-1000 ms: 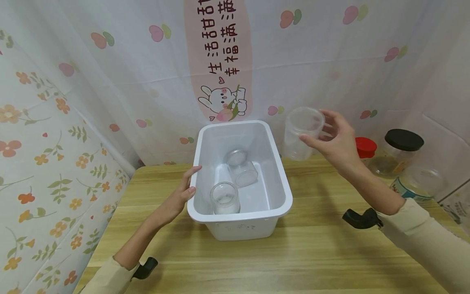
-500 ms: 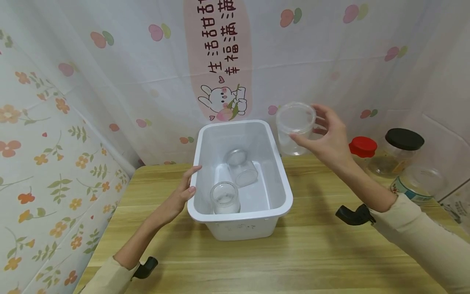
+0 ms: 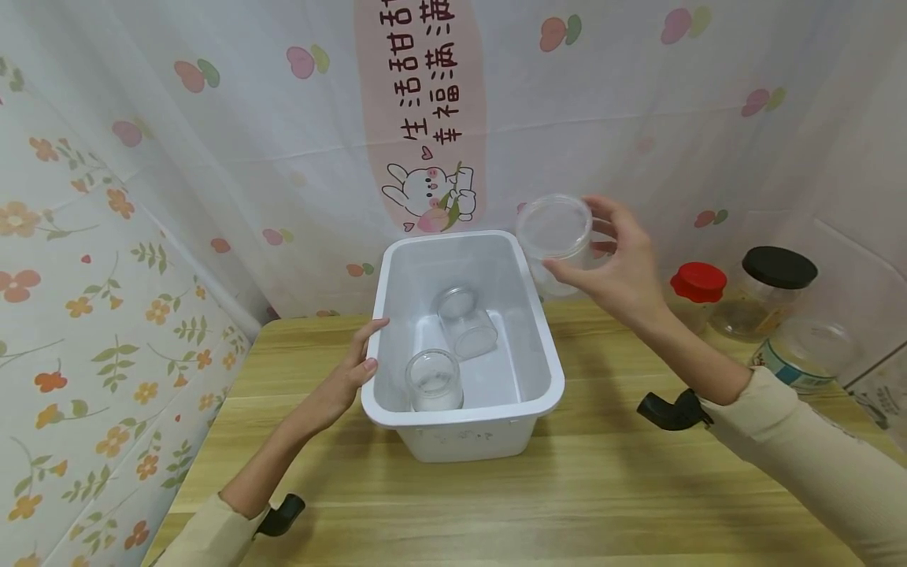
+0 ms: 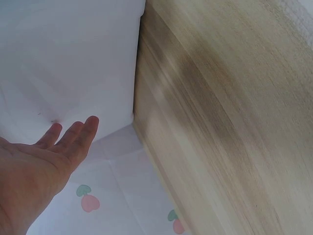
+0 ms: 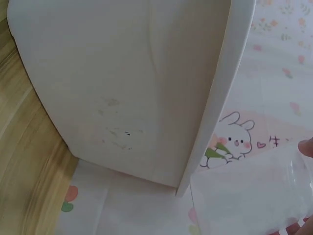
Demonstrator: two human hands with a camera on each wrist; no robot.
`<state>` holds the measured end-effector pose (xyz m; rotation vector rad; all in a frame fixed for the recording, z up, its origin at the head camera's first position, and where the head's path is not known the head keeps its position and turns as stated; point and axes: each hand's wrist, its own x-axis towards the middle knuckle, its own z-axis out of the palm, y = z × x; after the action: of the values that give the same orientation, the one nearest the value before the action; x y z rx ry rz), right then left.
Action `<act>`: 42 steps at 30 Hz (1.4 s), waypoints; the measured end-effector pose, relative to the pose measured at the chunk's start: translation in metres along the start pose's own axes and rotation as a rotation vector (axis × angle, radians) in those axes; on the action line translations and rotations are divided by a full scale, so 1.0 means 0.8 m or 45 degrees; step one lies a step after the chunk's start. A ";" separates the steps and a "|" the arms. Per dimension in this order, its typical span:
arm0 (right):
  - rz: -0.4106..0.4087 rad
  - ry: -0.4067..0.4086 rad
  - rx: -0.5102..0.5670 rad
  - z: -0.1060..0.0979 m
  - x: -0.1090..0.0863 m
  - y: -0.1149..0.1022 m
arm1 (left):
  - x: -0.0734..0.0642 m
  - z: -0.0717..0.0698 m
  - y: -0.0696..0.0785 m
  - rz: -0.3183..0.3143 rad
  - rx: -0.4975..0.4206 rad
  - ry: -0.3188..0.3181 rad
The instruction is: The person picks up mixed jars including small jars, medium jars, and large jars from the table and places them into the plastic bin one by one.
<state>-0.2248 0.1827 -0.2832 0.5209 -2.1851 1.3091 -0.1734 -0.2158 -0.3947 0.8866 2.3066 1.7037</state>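
In the head view my right hand (image 3: 623, 268) grips a clear plastic jar (image 3: 556, 236) around its upper side, above the right rear rim of a white plastic tub (image 3: 549, 339). The same jar (image 5: 234, 200) shows in the right wrist view, just beside the tub's rim. My left hand (image 3: 347, 382) rests against the tub's left rim, a fingertip and the thumb touching it. In the left wrist view its fingers lie fairly straight along the tub's outer wall (image 4: 63, 63). Inside the tub, one clear jar (image 3: 468, 323) lies on its side and another clear jar (image 3: 434, 382) stands nearer the front.
At the table's right rear stand a jar with a red lid (image 3: 697, 283), a jar with a black lid (image 3: 772, 276) and a clear jar with a blue-green label (image 3: 808, 354). A printed curtain (image 3: 298, 142) hangs behind the wooden table (image 3: 453, 512).
My right hand has carried the clear jar leftward, from right of the tub to its right rear rim, tipping the round end more into view. The left hand and tub have not moved.
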 end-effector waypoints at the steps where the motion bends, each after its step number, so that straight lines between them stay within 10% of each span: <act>1: -0.006 -0.003 0.001 0.001 0.000 -0.002 | 0.000 0.000 0.000 0.000 0.003 0.002; 42: -0.238 -0.110 0.000 0.057 0.005 -0.043 | 0.001 0.002 0.001 0.003 0.009 0.013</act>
<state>-0.2199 0.1262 -0.2751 0.7747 -2.1464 1.2064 -0.1731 -0.2143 -0.3943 0.8843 2.3206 1.7064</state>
